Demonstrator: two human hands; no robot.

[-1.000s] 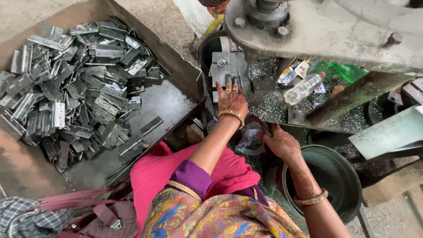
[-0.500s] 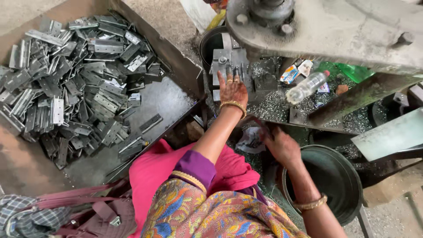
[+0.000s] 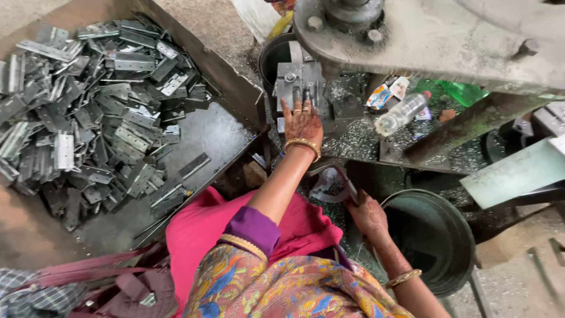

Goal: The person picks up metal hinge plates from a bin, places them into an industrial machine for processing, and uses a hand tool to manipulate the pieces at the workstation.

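Observation:
My left hand [image 3: 302, 122] reaches forward to the grey metal die block [image 3: 297, 79] of the press, fingers spread and resting against its front face. A gold bangle circles that wrist. My right hand [image 3: 368, 215] is lower, beside my knee, closed around a thin dark metal lever or handle [image 3: 347, 182] that slants up toward the press. Whether a small part lies under the left fingers I cannot tell.
A big tray [image 3: 229, 88] at left holds a heap of grey metal hinge plates [image 3: 88, 112]. The heavy press arm [image 3: 435, 35] hangs overhead. A clear plastic bottle [image 3: 400, 113] lies on the shavings-covered bed. A dark round pan [image 3: 435, 235] sits at right.
My left hand has slid forward up onto the die block. My right hand dropped a little and closed on the lever.

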